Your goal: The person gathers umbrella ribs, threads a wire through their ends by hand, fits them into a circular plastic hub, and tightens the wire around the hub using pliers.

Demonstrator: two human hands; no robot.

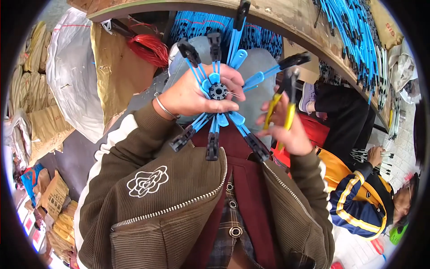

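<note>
My left hand (pixel 190 92) is closed around the middle of a spoked frame (pixel 218 91). This frame has a round black notched hub, with several blue spokes fanning out to black ends. A thin wire end (pixel 236 94) sticks out from the hub toward the right, between thumb and fingers. In my right hand (pixel 291 134) is a pair of pliers (pixel 290 115) with yellow handles. Their dark jaws point away from me, to the right of the frame and apart from the hub. Some of the right fingers are blurred.
A wooden bench (pixel 286 22) curves across the far side, with blue rods (pixel 354 40) heaped on it. Red wire (pixel 149 49) hangs at the far left beside brown sacks (pixel 121 76). On the right, another person (pixel 358 197) in a yellow-and-navy top sits close by.
</note>
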